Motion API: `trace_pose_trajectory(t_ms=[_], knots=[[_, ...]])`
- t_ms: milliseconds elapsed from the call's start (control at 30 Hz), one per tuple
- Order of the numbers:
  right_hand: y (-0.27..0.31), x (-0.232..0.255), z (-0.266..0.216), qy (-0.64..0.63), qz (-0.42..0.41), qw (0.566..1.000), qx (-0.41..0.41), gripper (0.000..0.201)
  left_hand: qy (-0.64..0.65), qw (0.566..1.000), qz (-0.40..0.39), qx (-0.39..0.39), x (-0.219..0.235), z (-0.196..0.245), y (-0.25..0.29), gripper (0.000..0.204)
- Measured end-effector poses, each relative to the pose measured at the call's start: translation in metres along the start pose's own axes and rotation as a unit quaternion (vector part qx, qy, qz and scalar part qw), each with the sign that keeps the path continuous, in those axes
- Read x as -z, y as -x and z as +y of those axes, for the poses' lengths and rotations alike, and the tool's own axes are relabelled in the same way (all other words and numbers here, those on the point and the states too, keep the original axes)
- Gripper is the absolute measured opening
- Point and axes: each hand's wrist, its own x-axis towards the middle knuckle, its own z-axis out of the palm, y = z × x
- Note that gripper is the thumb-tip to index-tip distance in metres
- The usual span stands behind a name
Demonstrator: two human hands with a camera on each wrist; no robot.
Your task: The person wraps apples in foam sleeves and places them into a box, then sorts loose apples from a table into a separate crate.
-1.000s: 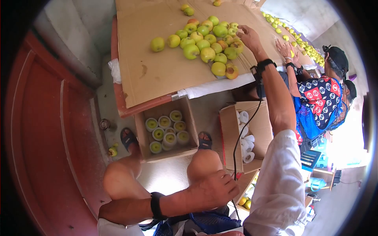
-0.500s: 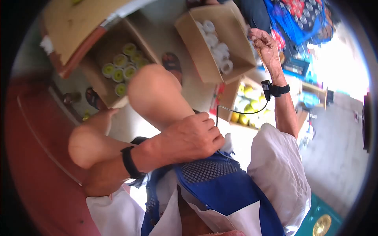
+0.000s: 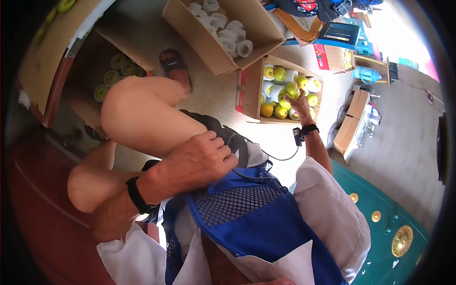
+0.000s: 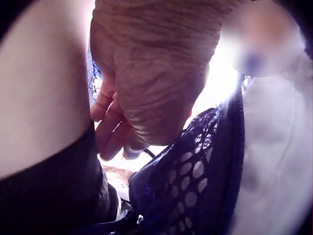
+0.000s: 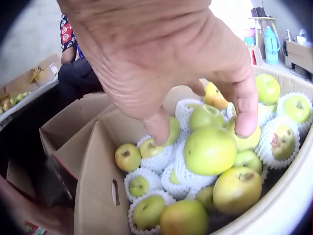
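My right hand (image 3: 299,107) reaches into a cardboard box (image 3: 251,90) of yellow-green apples, some in white foam net sleeves. In the right wrist view its thumb and fingers are spread, pointing down over the pile. A large bare green apple (image 5: 210,151) lies just below the fingers, and another apple (image 5: 206,117) shows between thumb and fingers. My left hand (image 3: 197,154) lies by the thigh, above the blue mesh vest (image 3: 237,204). Its fingers hang loosely curled with nothing seen in them in the left wrist view.
An open carton (image 3: 263,28) of white foam sleeves stands beside the apple box. Another box (image 3: 78,90) with sleeved apples is under the cardboard-topped table (image 3: 61,42). A black cable (image 3: 280,159) runs from the right wrist. Small cartons (image 3: 351,121) stand farther right.
My right hand has left the apples on the table, swung down and right, and come into the apple box. The head view has turned right; the left hand stays by the thigh.
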Motion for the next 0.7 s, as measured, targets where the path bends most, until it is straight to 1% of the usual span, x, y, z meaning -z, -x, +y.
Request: trace_pose_trajectory(t_ms=[33,100,200,300,333,400,500,533,633,667,700], knots=[[0.010,0.000,-0.008,0.027,-0.013,0.999,-0.010,0.118,0.002,1.000,-0.001,0.002,-0.001,-0.002,-0.001,0.009],[0.017,-0.002,-0.030,0.049,-0.012,0.998,-0.048,0.124,0.005,1.000,-0.008,0.005,0.001,-0.004,-0.002,0.009],[0.007,-0.013,-0.036,0.069,-0.013,0.996,-0.063,0.131,0.011,1.000,-0.005,0.008,-0.001,-0.007,-0.003,0.008],[-0.025,-0.026,-0.007,0.060,-0.036,0.997,-0.022,0.130,0.012,1.000,-0.004,0.011,0.000,-0.007,-0.003,0.009],[-0.031,-0.024,0.001,0.011,-0.061,0.998,-0.024,0.128,0.012,1.000,-0.005,0.012,0.000,-0.007,-0.003,0.009],[-0.033,-0.012,0.002,-0.088,-0.109,0.990,-0.029,0.126,0.014,1.000,-0.003,0.012,-0.001,-0.008,-0.001,0.010],[-0.030,0.019,-0.001,-0.218,-0.202,0.951,-0.089,0.121,0.017,1.000,-0.006,0.014,0.000,-0.008,-0.001,0.011],[-0.028,0.028,-0.002,-0.237,-0.218,0.943,-0.088,0.119,0.019,1.000,-0.007,0.014,0.000,-0.008,-0.001,0.011],[-0.037,0.017,0.001,-0.234,-0.191,0.947,-0.105,0.114,0.017,1.000,-0.013,0.017,0.001,-0.006,0.000,0.011],[-0.033,0.008,-0.001,-0.265,-0.167,0.943,-0.115,0.110,0.018,1.000,-0.010,0.017,0.001,-0.006,0.000,0.011],[-0.028,-0.007,0.000,-0.265,-0.105,0.954,-0.089,0.102,0.017,1.000,-0.005,0.016,0.001,-0.006,0.000,0.010]])
